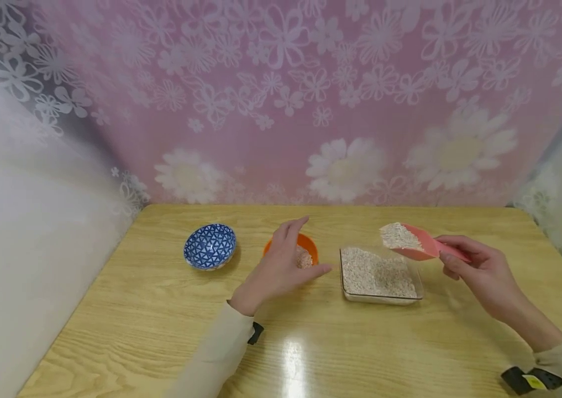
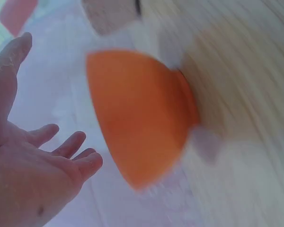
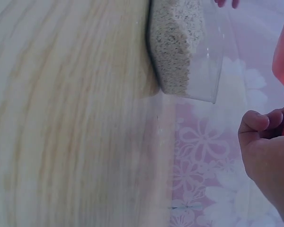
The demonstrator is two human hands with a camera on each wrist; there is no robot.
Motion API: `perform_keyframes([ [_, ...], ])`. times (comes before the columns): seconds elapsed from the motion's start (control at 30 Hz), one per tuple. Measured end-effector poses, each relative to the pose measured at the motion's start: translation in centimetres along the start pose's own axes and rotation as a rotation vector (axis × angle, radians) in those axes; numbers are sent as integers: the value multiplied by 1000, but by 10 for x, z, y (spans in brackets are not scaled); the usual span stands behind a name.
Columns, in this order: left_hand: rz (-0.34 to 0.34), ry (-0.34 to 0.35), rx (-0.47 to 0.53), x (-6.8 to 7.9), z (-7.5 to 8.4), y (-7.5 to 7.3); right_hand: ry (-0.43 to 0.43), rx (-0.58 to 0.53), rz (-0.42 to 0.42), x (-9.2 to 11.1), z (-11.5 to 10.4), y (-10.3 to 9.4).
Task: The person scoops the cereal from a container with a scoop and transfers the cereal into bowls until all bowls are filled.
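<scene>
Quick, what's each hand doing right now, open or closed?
Left hand: open, holding nothing, near the orange bowl.
Right hand: closed, holding the pink scoop.

From here the table [image 1: 126, 342] looks wood-grained and glossy, with glare [image 1: 293, 362] at six o'clock. The blue bowl [image 1: 210, 247] at ten shines like glazed ceramic; the orange bowl [image 2: 137, 113] at twelve seems matt plastic. At two, a smooth plastic scoop [image 1: 422, 244]; at three, a glassy box [image 1: 380, 300] of rough flakes [image 1: 375, 273].

Two bowls [image 1: 210, 246], one scoop [image 1: 422, 243], one clear container [image 1: 380, 299], one wooden table [image 1: 126, 331]
</scene>
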State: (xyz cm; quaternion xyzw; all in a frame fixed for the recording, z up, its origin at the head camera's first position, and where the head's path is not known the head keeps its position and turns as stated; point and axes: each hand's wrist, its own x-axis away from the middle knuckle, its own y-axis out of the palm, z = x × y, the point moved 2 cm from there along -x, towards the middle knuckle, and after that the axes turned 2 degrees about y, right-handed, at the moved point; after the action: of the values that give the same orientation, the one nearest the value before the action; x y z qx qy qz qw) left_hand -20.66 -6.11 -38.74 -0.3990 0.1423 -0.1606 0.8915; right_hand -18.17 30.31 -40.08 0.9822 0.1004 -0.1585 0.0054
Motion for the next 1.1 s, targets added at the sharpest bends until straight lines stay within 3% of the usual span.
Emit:
perform_keyframes([
  [0.17, -6, -52, -25, 10, -24, -6, -29, -79, 12, 1, -2, 2],
  [0.43, -92, -90, -18, 16, -45, -7, -108, -211, -96, -1, -4, 8],
  [0.67, -178, -107, 12, 13, -57, -6, -119, -174, -87, -5, -6, 14],
  [1.1, -229, -55, 68, 4, -57, -2, -34, -47, -16, -20, -8, 33],
])
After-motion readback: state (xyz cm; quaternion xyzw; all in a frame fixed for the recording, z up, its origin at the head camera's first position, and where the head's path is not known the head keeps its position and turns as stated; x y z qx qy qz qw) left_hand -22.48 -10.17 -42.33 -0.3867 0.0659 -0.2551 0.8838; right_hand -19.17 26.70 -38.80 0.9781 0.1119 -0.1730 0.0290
